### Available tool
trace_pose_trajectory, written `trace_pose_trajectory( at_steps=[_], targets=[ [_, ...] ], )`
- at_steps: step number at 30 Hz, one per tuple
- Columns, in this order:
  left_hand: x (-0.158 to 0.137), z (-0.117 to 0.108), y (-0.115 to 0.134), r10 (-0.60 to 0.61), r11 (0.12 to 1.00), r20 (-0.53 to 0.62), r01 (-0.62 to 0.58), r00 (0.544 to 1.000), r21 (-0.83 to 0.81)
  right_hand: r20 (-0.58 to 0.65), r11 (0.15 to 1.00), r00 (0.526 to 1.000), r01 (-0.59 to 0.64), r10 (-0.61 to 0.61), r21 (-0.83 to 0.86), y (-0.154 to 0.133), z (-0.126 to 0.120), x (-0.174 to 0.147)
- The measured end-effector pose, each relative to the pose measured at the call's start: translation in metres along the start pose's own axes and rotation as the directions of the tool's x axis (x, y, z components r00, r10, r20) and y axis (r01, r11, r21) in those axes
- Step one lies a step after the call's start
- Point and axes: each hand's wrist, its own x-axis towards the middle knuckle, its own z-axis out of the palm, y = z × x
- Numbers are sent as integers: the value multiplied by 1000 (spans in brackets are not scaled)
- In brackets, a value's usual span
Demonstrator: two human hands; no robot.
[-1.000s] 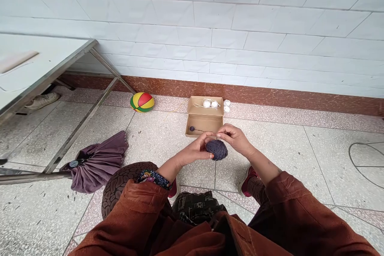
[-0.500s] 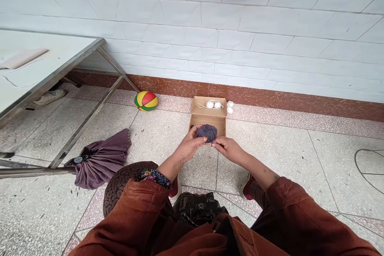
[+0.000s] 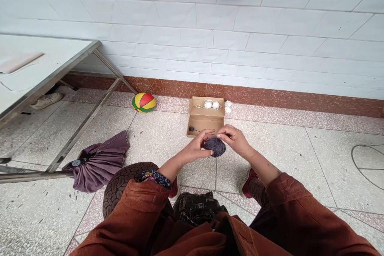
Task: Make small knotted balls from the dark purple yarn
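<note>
A dark purple-grey ball of yarn (image 3: 215, 147) is gripped in my left hand (image 3: 196, 147), with the thumb below it and the fingers above. My right hand (image 3: 235, 140) is at the ball's upper right, thumb and fingertips pinched on a strand of the yarn. Beyond both hands an open cardboard box (image 3: 205, 123) lies on the floor. In its near half sits a small dark ball of yarn (image 3: 191, 129), from which a thin dark strand runs towards my hands. Two white balls of yarn (image 3: 211, 105) lie in the far half.
More white balls (image 3: 228, 107) sit right of the box. A colourful ball (image 3: 144, 102) rests by the wall. To the left are a folded purple umbrella (image 3: 100, 162) and a metal-framed table (image 3: 69, 58). A wire loop (image 3: 357, 164) lies at far right.
The yarn ball has come nearer my body and slightly right in my left hand. My right hand has risen from below right of the ball to above it. The small dark ball now shows.
</note>
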Motion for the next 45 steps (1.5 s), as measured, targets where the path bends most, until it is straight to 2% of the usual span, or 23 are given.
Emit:
trace_pose_trajectory(
  at_steps=[2, 5, 9, 12, 14, 17, 19, 21, 23, 27, 30, 33, 36, 40, 43, 45],
  targets=[
    [-2, 2, 4, 42, 993, 74, -33, 996, -110, -13, 999, 999, -50, 50, 15, 6, 4, 0],
    [-5, 4, 8, 75, 967, 56, -59, 996, -247, 9, 993, 994, -112, 112, 41, 13, 11, 0],
    [-8, 3, 7, 39, 931, -108, -76, 993, -358, 81, 990, 987, -138, 137, 12, 20, 21, -4],
    [-5, -1, 4, 6, 899, -256, -117, 967, -422, 161, 993, 981, -99, 108, -65, 19, 27, -8],
    [-3, -5, 2, -19, 897, -353, -140, 935, -419, 242, 995, 968, -43, 64, -91, 14, 29, -10],
    [1, -11, -2, -69, 934, -462, -105, 884, -340, 356, 997, 934, 18, 10, -75, 4, 29, -12],
    [2, -13, -4, -91, 961, -499, -57, 862, -272, 392, 999, 920, 22, -8, -30, -2, 25, -11],
    [2, -14, -7, -102, 980, -510, -2, 854, -200, 378, 1000, 925, 16, -24, 24, -6, 20, -9],
    [3, -14, -8, -103, 991, -490, 46, 865, -126, 325, 999, 945, 23, -38, 49, -7, 14, -7],
    [3, -12, -8, -76, 997, -379, 60, 922, -53, 160, 998, 986, 57, -55, -9, -4, 2, -2],
    [2, -9, -6, -95, 995, -288, 84, 953, -50, 71, 997, 996, 49, -45, -64, -1, -2, 0],
    [0, -6, -3, -123, 992, -174, 115, 977, -55, 38, 996, 999, 39, -36, -77, 0, 0, 1],
    [-3, -3, -1, -129, 982, -62, 119, 990, -143, 4, 998, 1000, 10, -10, -58, 4, 4, 3],
    [-8, 1, 3, -81, 941, 16, 81, 997, -329, -17, 995, 995, -93, 93, 20, 13, 13, 3],
    [-10, 1, 8, -66, 899, 13, 65, 998, -433, 10, 983, 988, -153, 153, 105, 21, 22, 1],
    [-10, 0, 7, -63, 877, -36, 38, 997, -478, 34, 981, 986, -166, 163, 105, 25, 29, -1]
  ],
)
